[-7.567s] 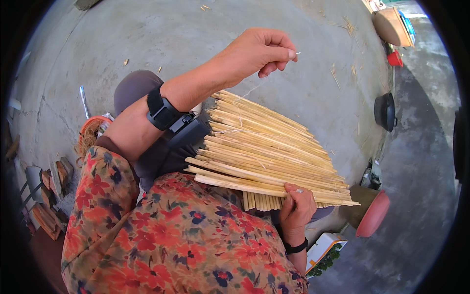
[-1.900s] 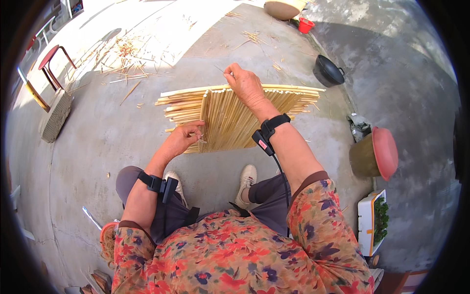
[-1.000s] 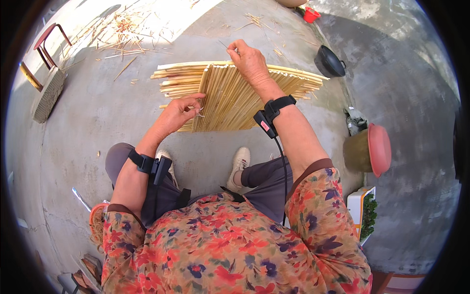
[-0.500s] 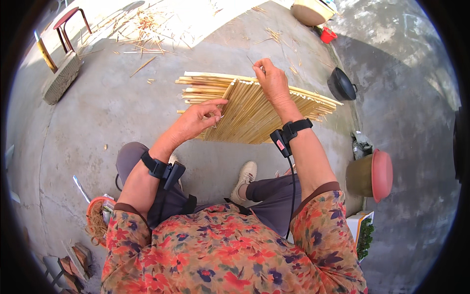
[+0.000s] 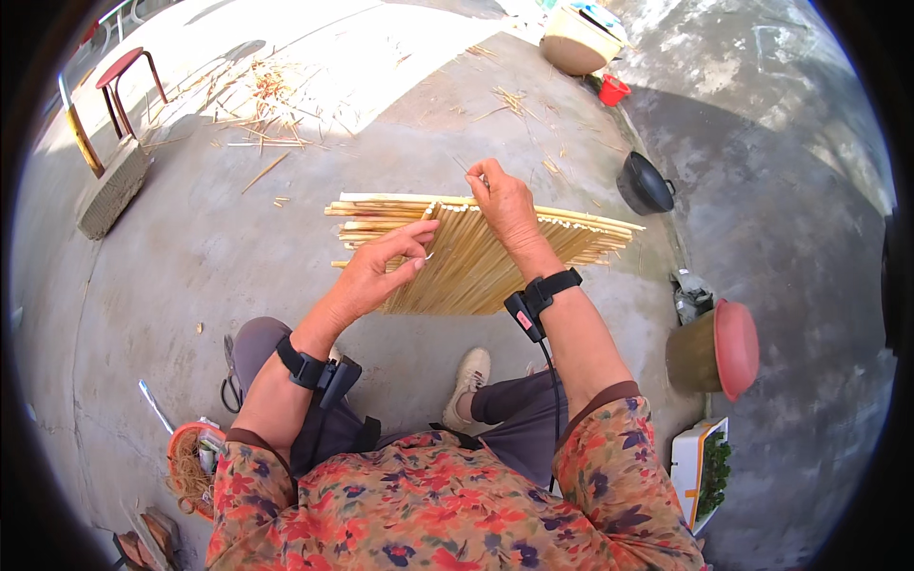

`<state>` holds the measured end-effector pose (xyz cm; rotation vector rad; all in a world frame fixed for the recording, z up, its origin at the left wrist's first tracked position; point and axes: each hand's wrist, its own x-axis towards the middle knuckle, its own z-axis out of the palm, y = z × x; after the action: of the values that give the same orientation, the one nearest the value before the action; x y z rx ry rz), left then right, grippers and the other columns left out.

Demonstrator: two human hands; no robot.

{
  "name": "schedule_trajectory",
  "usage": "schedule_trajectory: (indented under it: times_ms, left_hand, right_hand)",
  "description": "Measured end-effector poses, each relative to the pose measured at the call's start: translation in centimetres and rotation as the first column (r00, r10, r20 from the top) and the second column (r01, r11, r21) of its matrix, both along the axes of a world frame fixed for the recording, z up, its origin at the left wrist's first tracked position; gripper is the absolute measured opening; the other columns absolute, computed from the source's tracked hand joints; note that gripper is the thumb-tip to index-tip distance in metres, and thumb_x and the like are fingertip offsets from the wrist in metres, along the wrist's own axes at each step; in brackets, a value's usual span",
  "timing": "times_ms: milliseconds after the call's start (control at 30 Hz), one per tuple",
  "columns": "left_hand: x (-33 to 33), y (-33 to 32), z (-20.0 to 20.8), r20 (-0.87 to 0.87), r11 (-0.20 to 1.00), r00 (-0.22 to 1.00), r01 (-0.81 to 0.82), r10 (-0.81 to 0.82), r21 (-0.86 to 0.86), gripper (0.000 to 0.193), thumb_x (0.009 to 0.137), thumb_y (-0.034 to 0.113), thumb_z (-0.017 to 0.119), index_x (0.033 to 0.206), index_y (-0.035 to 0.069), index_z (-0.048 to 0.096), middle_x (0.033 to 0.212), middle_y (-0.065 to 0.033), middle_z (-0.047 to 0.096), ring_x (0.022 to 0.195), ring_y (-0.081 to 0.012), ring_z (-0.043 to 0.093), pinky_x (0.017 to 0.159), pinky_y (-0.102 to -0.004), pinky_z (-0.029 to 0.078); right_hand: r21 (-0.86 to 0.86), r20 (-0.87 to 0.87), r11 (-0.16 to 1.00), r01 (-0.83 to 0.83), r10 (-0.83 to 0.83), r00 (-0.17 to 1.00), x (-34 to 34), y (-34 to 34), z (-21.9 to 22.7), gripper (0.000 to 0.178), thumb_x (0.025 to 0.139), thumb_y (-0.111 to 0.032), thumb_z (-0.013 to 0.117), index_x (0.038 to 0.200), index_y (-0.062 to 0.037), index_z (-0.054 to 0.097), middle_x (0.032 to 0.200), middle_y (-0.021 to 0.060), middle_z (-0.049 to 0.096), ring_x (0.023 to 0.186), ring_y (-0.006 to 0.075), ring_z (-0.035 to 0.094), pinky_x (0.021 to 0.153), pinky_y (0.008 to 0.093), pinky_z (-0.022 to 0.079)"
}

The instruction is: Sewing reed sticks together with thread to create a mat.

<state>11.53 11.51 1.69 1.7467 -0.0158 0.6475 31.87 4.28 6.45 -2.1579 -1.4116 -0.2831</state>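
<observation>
A mat of pale yellow stalks (image 5: 466, 262) lies in front of me, its stalks packed side by side, with a crosswise layer of stalks along its far edge. My left hand (image 5: 381, 265) is at the mat's left side, forefinger stretched over the stalks. Its thumb and other fingers are closed, with a bit of white thread (image 5: 429, 255) showing at the tips. Above the far edge, my right hand (image 5: 505, 205) is closed in a pinch. A thin, needle-like piece (image 5: 461, 165) sticks out from its fingertips.
Scissors (image 5: 230, 376) lie by my left knee, near an orange basket (image 5: 181, 457) holding fibres. Loose straw (image 5: 271, 90) is scattered far left by a concrete block (image 5: 114, 188) and red stool (image 5: 122, 65). On the right are a black basin (image 5: 645, 183) and a pink-topped bucket (image 5: 695, 350).
The whole scene sits lower in the picture as my view has shifted. Both hands stay at the mat, with the right hand still pinching above its far edge. The scissors now show beside my knee.
</observation>
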Motion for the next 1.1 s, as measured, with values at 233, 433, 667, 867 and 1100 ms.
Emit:
schedule_trajectory:
  times_ms: [233,433,667,867,1100]
  left_hand:
    - [0.1,0.3,0.3,0.008,0.994,0.996,-0.090,0.091,-0.062,0.006,0.084,0.005,0.053,0.087,0.000,0.056,0.126,-0.0142,0.049,0.115,-0.0234,0.048,0.097,-0.0341,0.035]
    - [0.7,0.6,0.7,-0.012,0.988,0.997,-0.071,0.070,-0.134,0.009,0.085,0.005,0.053,0.089,-0.002,0.057,0.125,-0.0143,0.050,0.114,-0.0205,0.048,0.096,-0.0325,0.036]
    - [0.6,1.1,0.0,0.000,0.980,1.000,-0.029,0.030,-0.196,0.006,0.085,0.004,0.053,0.087,0.000,0.057,0.124,-0.0141,0.050,0.114,-0.0205,0.047,0.096,-0.0321,0.036]
    - [0.3,0.8,0.6,-0.027,0.984,0.999,-0.042,0.037,-0.173,0.006,0.085,0.005,0.053,0.086,0.000,0.056,0.124,-0.0138,0.050,0.115,-0.0201,0.047,0.096,-0.0314,0.036]
    - [0.0,0.9,0.9,-0.036,0.988,0.999,-0.034,0.029,-0.151,0.007,0.084,0.007,0.054,0.086,0.001,0.058,0.122,-0.0127,0.052,0.113,-0.0188,0.048,0.095,-0.0314,0.036]
  right_hand:
    - [-0.006,0.005,1.000,-0.004,0.004,1.000,-0.8,0.2,0.2,0.013,0.083,-0.023,0.056,0.088,-0.0119,0.053,0.065,0.0128,0.060,0.066,0.0317,0.060,0.059,0.0405,0.048]
    - [0.037,0.002,0.998,-0.057,0.057,0.998,0.2,0.1,0.6,0.014,0.082,-0.024,0.057,0.087,-0.0115,0.055,0.063,0.0129,0.060,0.065,0.0312,0.061,0.059,0.0401,0.048]
    - [0.035,-0.012,0.997,-0.072,0.072,0.997,-0.1,0.1,0.3,0.014,0.082,-0.024,0.057,0.087,-0.0114,0.055,0.062,0.0132,0.059,0.065,0.0326,0.060,0.058,0.0408,0.047]
    - [0.015,-0.024,0.997,-0.071,0.071,0.997,-0.3,-0.3,0.7,0.013,0.082,-0.023,0.057,0.087,-0.0111,0.054,0.064,0.0136,0.060,0.066,0.0329,0.060,0.059,0.0412,0.047]
    - [0.029,-0.018,0.996,-0.080,0.081,0.997,-0.3,-0.3,0.6,0.013,0.082,-0.023,0.056,0.088,-0.0108,0.054,0.066,0.0139,0.060,0.066,0.0331,0.059,0.059,0.0413,0.047]
